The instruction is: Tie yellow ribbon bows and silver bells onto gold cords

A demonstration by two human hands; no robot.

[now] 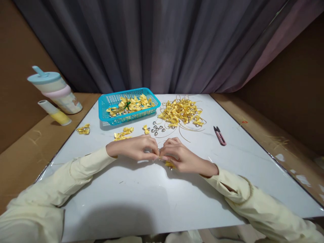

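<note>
My left hand (138,148) and my right hand (180,156) meet over the middle of the table, fingertips pinched together. Between them shows a tiny yellowish bit, too small to name. Just below my right fingers is a yellow ribbon bow (169,164) with a shiny bell by it, partly covered by the hand. Beyond the fingers lie several silver bells (157,128) and a single bow (145,129). More yellow bows (123,133) rest past my left wrist. Thin gold cord (186,129) curves over the tabletop behind my right hand.
A blue basket (102,116) of bows stands at the back, beside a heaped pile of corded bows (181,111). Thread snips (219,136) lie at right, points away. At left are a tumbler (60,94), a yellow-white tube (57,114) and another bow cluster (84,129).
</note>
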